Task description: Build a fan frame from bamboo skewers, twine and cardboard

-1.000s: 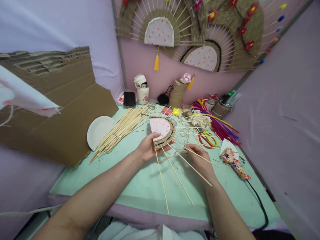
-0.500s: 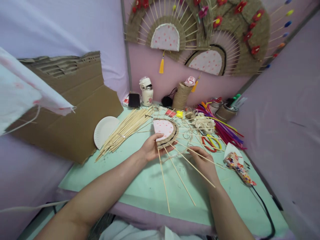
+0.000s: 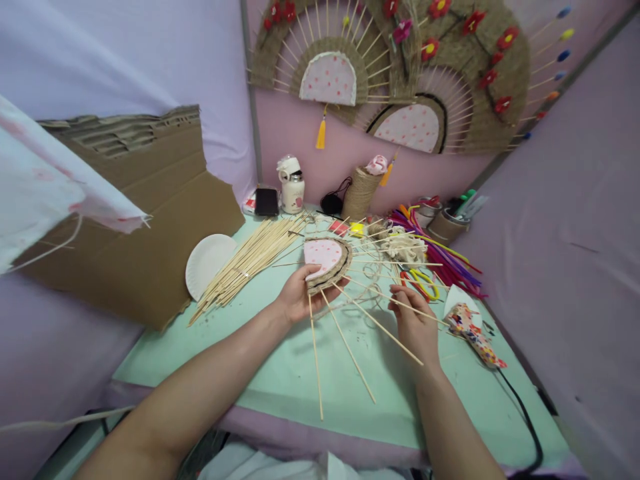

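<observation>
My left hand (image 3: 295,293) grips a half-round fan base (image 3: 323,255) by its lower left part, thumb on top and fingers underneath. Its middle is white cloth with pink spots, edged by a brown twine border with a black line. Thin wooden sticks (image 3: 383,327) fan out from the curved edge toward the right and toward me. Pale brown twine (image 3: 371,291) runs loosely between the sticks to my right hand (image 3: 413,313). Those fingers are pinched together on the twine, right beside one stick; the exact pinch point is hard to see.
Left lie a bundle of sticks (image 3: 245,267), a paper plate (image 3: 207,263) and cardboard (image 3: 150,193). Scissors (image 3: 423,283), pipe cleaners (image 3: 445,260) and a patterned glue gun (image 3: 477,337) with a cord lie right. A bottle (image 3: 292,190) and twine roll (image 3: 361,190) stand behind.
My right hand has moved a little right, away from the fan base, drawing the twine with it. The left hand keeps its hold, and the view has shifted slightly.
</observation>
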The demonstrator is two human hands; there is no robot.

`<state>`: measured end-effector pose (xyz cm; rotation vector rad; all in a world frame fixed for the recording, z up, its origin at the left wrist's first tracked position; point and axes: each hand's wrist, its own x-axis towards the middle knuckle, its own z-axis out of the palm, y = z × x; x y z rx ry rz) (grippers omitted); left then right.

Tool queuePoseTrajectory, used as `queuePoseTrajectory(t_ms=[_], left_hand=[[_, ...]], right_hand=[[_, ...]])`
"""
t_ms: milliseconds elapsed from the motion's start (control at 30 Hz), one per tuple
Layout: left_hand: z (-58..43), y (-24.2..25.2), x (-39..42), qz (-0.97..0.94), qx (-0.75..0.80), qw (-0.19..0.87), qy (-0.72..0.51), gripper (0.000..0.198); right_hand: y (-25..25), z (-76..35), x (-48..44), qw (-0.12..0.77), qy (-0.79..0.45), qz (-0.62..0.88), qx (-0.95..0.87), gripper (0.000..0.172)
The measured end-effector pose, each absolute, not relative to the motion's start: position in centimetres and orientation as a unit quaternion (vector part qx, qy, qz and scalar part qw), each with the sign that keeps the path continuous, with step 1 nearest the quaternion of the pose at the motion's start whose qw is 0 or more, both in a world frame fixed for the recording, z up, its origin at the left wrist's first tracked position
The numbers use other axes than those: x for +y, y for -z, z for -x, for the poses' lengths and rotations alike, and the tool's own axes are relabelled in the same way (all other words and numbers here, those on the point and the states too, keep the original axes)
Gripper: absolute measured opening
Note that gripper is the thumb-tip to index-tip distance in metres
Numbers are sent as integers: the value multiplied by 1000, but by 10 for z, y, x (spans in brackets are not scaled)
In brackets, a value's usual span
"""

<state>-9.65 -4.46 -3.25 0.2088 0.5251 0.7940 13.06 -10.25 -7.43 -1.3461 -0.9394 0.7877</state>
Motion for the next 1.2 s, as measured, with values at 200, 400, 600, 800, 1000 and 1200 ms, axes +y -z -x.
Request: queuePoseTrajectory(t_ms=[200, 400, 600, 800, 1000, 1200], left_hand=[[97, 27, -44, -102, 299, 856, -410, 50], [93, 20, -45, -137, 338, 837, -409, 44], [89, 16, -49, -162, 365, 823, -403, 39], [87, 17, -47, -186, 388, 810, -399, 38], [85, 15, -47, -212, 406, 798, -391, 37], [83, 13, -49, -212, 428, 791, -382, 35]], right_hand=[[70, -149, -105, 633, -298, 584, -412, 34], [72, -239, -131, 507, -84, 728, -454, 35], [90, -306, -149, 294, -43, 842, -450, 44], [98, -310, -154, 302, -67, 836, -454, 51], [88, -318, -171, 453, -143, 770, -426, 57], [72, -318, -183, 549, -197, 709, -397, 59]])
